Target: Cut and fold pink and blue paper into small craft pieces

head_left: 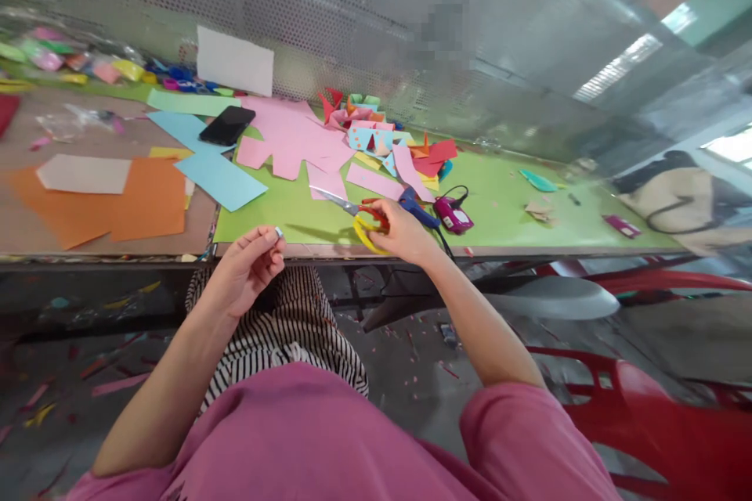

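My left hand (250, 266) is closed at the table's front edge, thumb and finger pinching a tiny pale blue piece (279, 232), perhaps paper. To its right, my right hand (404, 232) is closed on the handles of a pair of scissors (348, 207) with red and yellow grips. Their blades point left, over the green sheet and a pink paper piece (327, 181). Just beyond my right hand lies a blue glue gun (418, 208), next to a magenta device (452, 215) with a black cord.
Pink paper (294, 129), blue strips (222, 180) and orange sheets (150, 200) cover the table's left and middle. A black phone (228, 124) rests among them. Folded colored paper shapes (370, 133) are heaped near the perforated metal panel (329, 16). A red chair (652, 415) stands at lower right.
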`<action>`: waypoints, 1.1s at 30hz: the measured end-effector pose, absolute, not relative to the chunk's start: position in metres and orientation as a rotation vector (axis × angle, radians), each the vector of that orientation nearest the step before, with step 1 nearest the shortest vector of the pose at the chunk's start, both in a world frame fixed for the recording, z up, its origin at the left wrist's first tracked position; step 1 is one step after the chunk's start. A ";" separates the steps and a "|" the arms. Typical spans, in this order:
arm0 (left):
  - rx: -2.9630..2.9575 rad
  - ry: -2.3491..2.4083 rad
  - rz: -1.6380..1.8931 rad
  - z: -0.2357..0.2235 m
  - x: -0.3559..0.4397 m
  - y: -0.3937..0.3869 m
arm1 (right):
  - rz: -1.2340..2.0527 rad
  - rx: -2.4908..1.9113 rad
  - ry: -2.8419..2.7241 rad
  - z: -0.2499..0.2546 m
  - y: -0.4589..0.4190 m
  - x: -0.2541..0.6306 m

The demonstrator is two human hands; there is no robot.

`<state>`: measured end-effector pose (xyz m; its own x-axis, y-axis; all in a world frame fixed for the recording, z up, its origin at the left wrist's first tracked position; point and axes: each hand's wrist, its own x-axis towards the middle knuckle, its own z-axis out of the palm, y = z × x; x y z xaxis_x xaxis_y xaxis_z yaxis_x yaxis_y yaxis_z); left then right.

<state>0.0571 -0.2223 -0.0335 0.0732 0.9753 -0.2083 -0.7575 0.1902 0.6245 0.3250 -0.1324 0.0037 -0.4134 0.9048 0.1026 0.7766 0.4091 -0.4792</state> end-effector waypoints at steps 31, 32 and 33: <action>0.208 0.694 1.287 -0.019 0.058 -0.229 | 1.970 -0.855 -1.936 -0.024 -0.224 0.298; 0.214 0.699 1.286 -0.019 0.058 -0.229 | 1.970 -0.856 -1.937 -0.024 -0.224 0.298; 0.222 0.703 1.287 -0.020 0.058 -0.229 | 1.970 -0.854 -1.937 -0.025 -0.224 0.298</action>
